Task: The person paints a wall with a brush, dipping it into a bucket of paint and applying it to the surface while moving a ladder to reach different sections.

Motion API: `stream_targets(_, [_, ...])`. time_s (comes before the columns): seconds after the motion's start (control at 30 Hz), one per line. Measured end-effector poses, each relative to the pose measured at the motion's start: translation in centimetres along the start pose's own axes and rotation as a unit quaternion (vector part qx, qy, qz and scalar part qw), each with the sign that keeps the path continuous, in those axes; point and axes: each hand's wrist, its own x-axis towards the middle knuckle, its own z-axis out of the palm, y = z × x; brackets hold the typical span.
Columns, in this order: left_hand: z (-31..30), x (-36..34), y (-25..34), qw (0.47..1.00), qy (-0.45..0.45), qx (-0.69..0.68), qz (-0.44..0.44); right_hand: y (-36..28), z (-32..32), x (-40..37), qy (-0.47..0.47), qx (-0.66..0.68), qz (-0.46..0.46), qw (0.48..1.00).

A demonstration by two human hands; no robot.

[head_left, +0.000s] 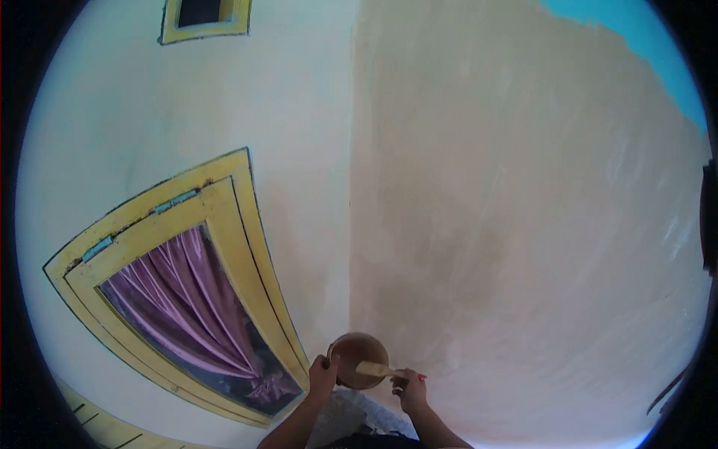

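My left hand [323,376] is closed on the left rim of a round brown bucket [359,346], which is tipped so that its inside shows. In my right hand [409,391] is a paintbrush [372,370], gripped by its handle near a small red end. The brush's pale, wide head lies across the bucket's opening. Whether its bristles touch what is inside cannot be made out. Both hands are low in the view, in front of the corner where two walls meet.
The right wall [479,172] is beige with darker patches and a bright blue area [628,22] at its upper right. On the left wall is a yellow-framed window [243,224] with a purple curtain [183,299]. A smaller yellow-framed opening [206,34] sits higher up.
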Motion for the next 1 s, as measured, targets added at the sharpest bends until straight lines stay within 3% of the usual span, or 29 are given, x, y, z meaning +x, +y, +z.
stream_targets(0.37, [0.8,0.3,3.6,1.0,-0.009,0.005,0.019,-1.2,-0.3,-0.6,0.003,0.074,0.004,0.997])
stream_targets(0.5, [1.2,-0.2,3.3,0.999,-0.041,-0.013,-0.003,-1.5,-0.7,-0.7,0.006,0.078,0.002,0.997])
stream_targets(0.57, [1.4,-0.5,2.5,0.998,-0.047,-0.013,0.028,-1.5,-1.0,-0.9,0.007,0.073,-0.005,0.997])
stream_targets(0.67, [1.7,-0.4,1.0,0.996,-0.071,-0.05,-0.014,-1.3,-1.3,-0.6,0.018,0.082,0.007,0.996])
stream_targets(0.77, [1.4,-1.1,2.0,0.998,-0.054,0.014,0.026,-1.3,-1.8,-0.2,-0.003,0.118,0.049,0.992])
stream_targets(1.0, [1.4,-0.4,0.8,0.998,-0.055,0.003,0.012,-1.0,-1.9,0.0,-0.014,0.14,0.067,0.988])
